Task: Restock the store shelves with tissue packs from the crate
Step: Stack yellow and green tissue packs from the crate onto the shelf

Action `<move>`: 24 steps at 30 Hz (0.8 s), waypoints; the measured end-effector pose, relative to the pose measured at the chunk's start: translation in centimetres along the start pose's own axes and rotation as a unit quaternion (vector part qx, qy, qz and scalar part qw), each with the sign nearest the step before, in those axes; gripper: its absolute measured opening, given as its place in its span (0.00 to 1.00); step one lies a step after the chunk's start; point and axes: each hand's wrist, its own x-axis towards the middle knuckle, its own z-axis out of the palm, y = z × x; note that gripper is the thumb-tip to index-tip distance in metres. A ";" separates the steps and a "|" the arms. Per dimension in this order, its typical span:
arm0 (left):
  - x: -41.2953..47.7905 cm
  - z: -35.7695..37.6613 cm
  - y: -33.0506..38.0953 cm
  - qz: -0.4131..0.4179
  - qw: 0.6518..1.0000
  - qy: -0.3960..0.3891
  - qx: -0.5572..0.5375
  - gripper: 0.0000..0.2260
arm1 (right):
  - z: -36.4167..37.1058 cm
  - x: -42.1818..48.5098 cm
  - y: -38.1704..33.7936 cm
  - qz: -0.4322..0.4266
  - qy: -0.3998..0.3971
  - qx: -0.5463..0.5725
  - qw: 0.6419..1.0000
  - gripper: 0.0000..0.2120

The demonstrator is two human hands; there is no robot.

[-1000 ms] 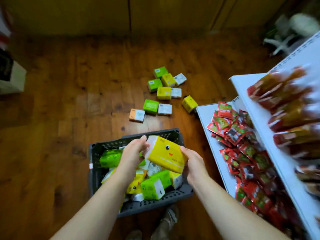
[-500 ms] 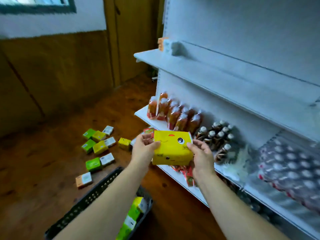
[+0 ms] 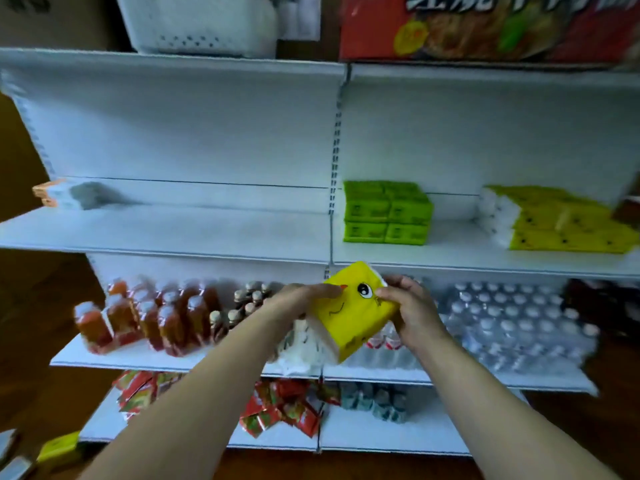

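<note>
A yellow tissue pack (image 3: pixel 349 315) with a cartoon face is held tilted in front of the white shelf unit, just below the middle shelf (image 3: pixel 173 233). My left hand (image 3: pixel 298 301) grips its left side and my right hand (image 3: pixel 414 311) grips its right side. On that shelf, a stack of green tissue packs (image 3: pixel 386 213) stands right of the centre post, and a stack of yellow tissue packs (image 3: pixel 561 221) lies further right. An orange-and-white pack (image 3: pixel 57 195) sits at the shelf's far left. The crate is out of view.
Juice bottles (image 3: pixel 149 317) and wrapped water bottles (image 3: pixel 512 327) fill the shelf below. Red snack packets (image 3: pixel 277 407) lie on the lowest shelf. A white basket (image 3: pixel 197 22) and a red box (image 3: pixel 485 26) stand on top. Loose packs (image 3: pixel 57 448) lie on the floor at bottom left.
My view has swung from the crate on the floor up to face the shelves. Both hands have carried the yellow pack up and to the right, and it now tilts.
</note>
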 end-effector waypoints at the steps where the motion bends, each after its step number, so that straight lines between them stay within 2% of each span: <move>1: 0.1 2.7 1.1 -0.003 1.000 -0.022 0.014 0.12 | -2.4 0.5 -1.3 -0.009 0.005 -0.004 1.000 0.12; 3: 1.2 8.0 2.8 0.002 0.998 -0.061 0.013 0.09 | -7.2 1.5 -3.8 -0.024 0.010 -0.021 0.999 0.12; 6: 2.8 14.7 4.8 0.022 0.993 -0.112 0.035 0.08 | -13.8 3.0 -7.0 -0.038 0.021 -0.053 0.998 0.13; 9: 4.6 20.4 6.5 0.010 0.978 -0.194 0.075 0.13 | -19.7 4.2 -9.1 -0.048 0.042 -0.054 0.996 0.13; 12: 6.4 26.1 8.1 0.016 0.964 -0.261 0.039 0.18 | -24.4 5.7 -10.7 -0.056 0.082 -0.033 0.994 0.12; 15: 8.5 31.0 9.7 0.022 0.962 -0.269 -0.027 0.17 | -28.2 7.9 -11.8 -0.078 0.133 -0.010 0.988 0.10; 17: 10.3 34.1 10.9 0.031 0.960 -0.263 -0.089 0.13 | -30.5 9.4 -12.2 -0.079 0.162 -0.003 0.984 0.15; 20: 13.8 38.1 12.6 0.061 0.965 -0.217 -0.136 0.22 | -33.3 11.8 -12.3 -0.053 0.169 0.012 0.984 0.22; 22: 15.9 40.6 14.1 0.076 0.964 -0.190 -0.171 0.28 | -34.7 13.4 -12.6 -0.035 0.155 0.028 0.987 0.21; 24: 17.9 42.8 15.9 0.077 0.954 -0.208 -0.202 0.36 | -35.9 15.3 -13.2 -0.041 0.160 0.026 0.986 0.19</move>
